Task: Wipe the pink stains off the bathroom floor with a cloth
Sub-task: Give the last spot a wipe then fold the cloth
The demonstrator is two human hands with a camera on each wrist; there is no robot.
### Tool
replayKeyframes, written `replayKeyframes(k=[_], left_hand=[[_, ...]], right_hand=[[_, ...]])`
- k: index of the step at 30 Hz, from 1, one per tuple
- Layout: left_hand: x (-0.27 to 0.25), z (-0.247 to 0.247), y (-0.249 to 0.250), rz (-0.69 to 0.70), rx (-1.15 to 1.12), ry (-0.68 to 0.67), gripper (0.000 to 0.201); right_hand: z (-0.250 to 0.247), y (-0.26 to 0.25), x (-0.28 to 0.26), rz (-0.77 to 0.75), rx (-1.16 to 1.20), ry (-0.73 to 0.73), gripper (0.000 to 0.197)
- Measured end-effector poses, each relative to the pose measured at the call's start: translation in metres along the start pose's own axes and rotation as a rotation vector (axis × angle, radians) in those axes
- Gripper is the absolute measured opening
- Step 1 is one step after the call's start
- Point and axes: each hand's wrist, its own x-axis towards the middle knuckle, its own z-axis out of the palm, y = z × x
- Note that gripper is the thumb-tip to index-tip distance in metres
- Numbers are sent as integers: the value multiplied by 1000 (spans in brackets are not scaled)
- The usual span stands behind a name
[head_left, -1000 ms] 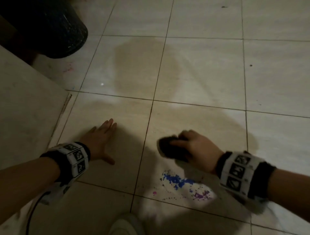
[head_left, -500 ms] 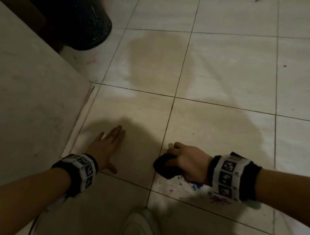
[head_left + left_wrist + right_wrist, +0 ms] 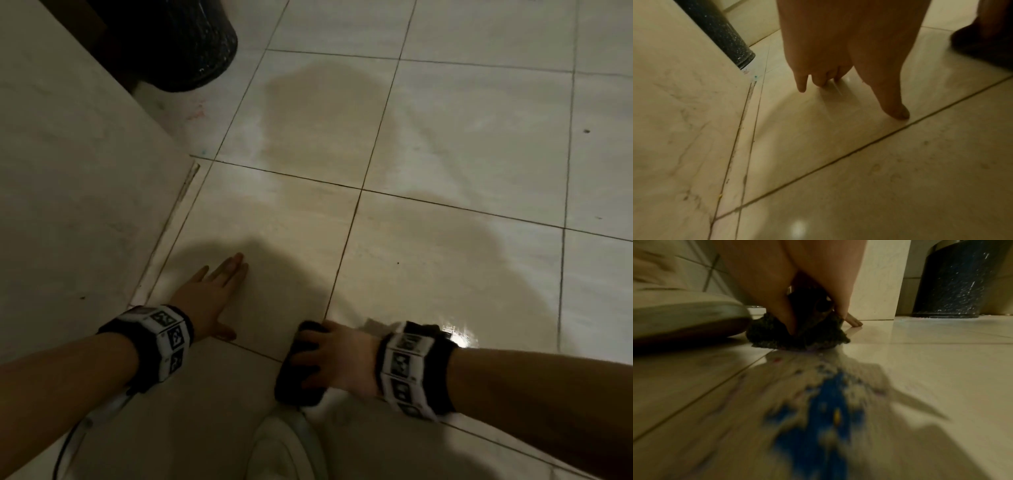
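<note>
My right hand [image 3: 329, 363] grips a dark bunched cloth [image 3: 298, 373] and presses it on the tiled floor, just ahead of my shoe. In the right wrist view the cloth [image 3: 797, 335] sits under my fingers, and a blurred blue stain [image 3: 826, 415] with small pink specks [image 3: 777, 360] lies on the tile behind it. In the head view my hand and wrist hide the stains. My left hand [image 3: 212, 294] lies flat on the floor with straight fingers [image 3: 890, 104], to the left of the cloth and holding nothing.
A pale stone step or plinth [image 3: 68, 205] rises along the left side. A dark speckled bin [image 3: 178, 44] stands at the far left corner. My light-coloured shoe [image 3: 284, 445] is right beside the cloth. Wet, shiny floor tiles [image 3: 445, 257] stretch ahead and to the right.
My right hand has dragged the cloth toward me and to the left, over the blue and pink stains, which my hand and wrist now hide. The left hand has stayed flat on the floor.
</note>
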Motion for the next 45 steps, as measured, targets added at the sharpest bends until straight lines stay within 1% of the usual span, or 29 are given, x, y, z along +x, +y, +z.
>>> replayKeyframes(k=[2,4,5,6,7,8,9,10,11,12,13,15,17,19,21,23,24,25,27,29,30,32,33,35,37,39,40,42,45], left_hand=[[2,-5,6,59,1,35,123],[8,-12,16,106,1,78,122],[11,-17,23,128,6,91,122],[14,-22,31,155,14,98,121],[17,-27,40,184,27,108,120],[21,-32,50,210,41,123,118],[24,-36,59,233,50,140,117],[27,-41,67,252,44,153,116],[29,-46,75,265,21,160,116],[31,-50,82,271,-10,167,116],[34,-55,88,275,-28,177,117],[38,-63,97,285,-16,199,119],[42,-71,103,285,25,225,119],[46,-77,107,287,71,254,119],[49,-81,109,295,99,276,119],[52,-83,112,306,89,279,120],[53,-83,114,313,84,275,120],[55,-82,117,316,81,265,120],[58,-83,123,316,94,245,121],[61,-86,126,310,103,234,123],[63,-88,127,303,101,230,125],[65,-90,128,300,100,226,126],[66,-91,129,309,97,222,126],[66,-93,132,336,91,223,124],[65,-94,138,370,91,246,123],[65,-95,147,414,93,260,122],[66,-95,152,434,97,265,121],[65,-93,161,463,114,258,121],[66,-94,169,469,158,243,122]], right_hand=[[22,-3,-32,-7,-157,-2,24],[42,-12,-62,-89,-343,-19,20],[47,-16,-74,-171,-286,90,22],[53,-21,-84,-179,-45,196,25],[53,-25,-90,-95,287,335,27],[43,-22,-93,-24,334,378,28],[37,-13,-94,58,88,407,29],[29,-1,-92,193,-6,382,33],[20,14,-88,392,34,386,42],[10,32,-84,558,27,449,51],[3,48,-80,682,29,490,54],[-10,61,-76,786,42,435,52],[-5,53,-79,691,26,389,48],[11,25,-86,519,20,342,44],[25,-6,-97,358,17,228,33],[37,-26,-106,318,-23,134,23],[38,-31,-109,317,-31,98,24],[38,-33,-112,314,-6,117,28],[31,-22,-113,388,48,260,40],[16,8,-113,575,51,449,49],[7,26,-114,696,38,493,50],[-8,56,-119,868,40,472,47],[-12,63,-121,890,43,427,46],[-3,54,-124,804,10,401,43],[14,21,-127,623,2,352,36],[29,-16,-132,454,72,286,17],[35,-29,-133,423,89,268,13],[42,-42,-136,424,88,244,13],[39,-25,-145,573,164,354,36]])
